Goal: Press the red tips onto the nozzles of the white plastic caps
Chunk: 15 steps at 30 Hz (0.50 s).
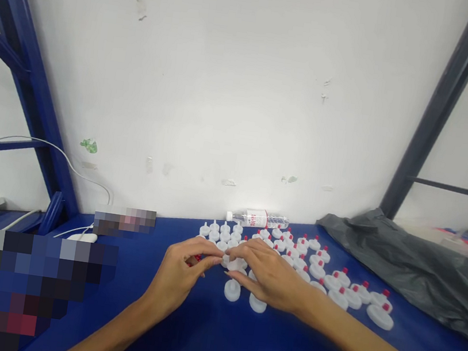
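Observation:
On a blue table (202,339), my left hand (179,275) is curled, its fingers pinched around small red caps (195,260) that barely show. My right hand (268,273) is closed on a white plastic lid (234,264) held between both hands just above the table. Two uncapped white lids (232,290) lie under my hands. Behind and to the right stand several white lids with red caps (341,280) in rows, and several white lids without red caps (219,233) at the back left.
A clear water bottle (259,219) lies against the white wall. A grey plastic bag (413,264) covers the table's right side. White cables (78,232) and blue rack posts (32,89) stand at the left, a dark post (438,111) at the right.

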Available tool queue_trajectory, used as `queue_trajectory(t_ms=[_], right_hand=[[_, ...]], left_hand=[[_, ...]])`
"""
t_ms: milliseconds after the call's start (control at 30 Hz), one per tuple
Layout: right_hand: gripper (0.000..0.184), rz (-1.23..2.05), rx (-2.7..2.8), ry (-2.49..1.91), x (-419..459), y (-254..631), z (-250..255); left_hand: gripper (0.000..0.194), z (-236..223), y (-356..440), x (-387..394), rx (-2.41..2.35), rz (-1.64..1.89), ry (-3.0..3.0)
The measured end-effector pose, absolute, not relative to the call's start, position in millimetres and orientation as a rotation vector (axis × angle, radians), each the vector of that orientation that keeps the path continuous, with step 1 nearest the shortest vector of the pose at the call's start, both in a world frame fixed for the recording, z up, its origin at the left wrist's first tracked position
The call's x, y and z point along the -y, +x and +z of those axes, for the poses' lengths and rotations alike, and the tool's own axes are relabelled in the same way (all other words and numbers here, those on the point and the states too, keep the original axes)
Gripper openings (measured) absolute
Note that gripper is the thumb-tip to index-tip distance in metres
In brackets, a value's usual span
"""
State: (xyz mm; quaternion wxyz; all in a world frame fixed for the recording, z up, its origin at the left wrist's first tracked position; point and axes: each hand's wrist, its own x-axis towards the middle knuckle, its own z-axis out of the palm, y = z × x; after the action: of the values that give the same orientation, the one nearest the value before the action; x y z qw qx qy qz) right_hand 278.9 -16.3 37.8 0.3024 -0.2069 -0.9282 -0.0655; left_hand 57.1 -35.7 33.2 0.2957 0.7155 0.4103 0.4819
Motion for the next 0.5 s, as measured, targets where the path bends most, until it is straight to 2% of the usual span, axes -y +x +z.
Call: queue_trajectory(t_ms=[267, 500], right_hand=[[0.015, -0.224, 2.43, -0.465, 17.5, 276.1, 36.7], [0.014, -0.273, 2.434, -0.515, 16.2, 278.7, 39.9]], left_hand=[[0.015, 35.4, 58.6, 38.4, -1.042, 1.227, 1.956], [0.026, 30.5, 57.8, 38.3, -1.149, 1.209, 1.786]])
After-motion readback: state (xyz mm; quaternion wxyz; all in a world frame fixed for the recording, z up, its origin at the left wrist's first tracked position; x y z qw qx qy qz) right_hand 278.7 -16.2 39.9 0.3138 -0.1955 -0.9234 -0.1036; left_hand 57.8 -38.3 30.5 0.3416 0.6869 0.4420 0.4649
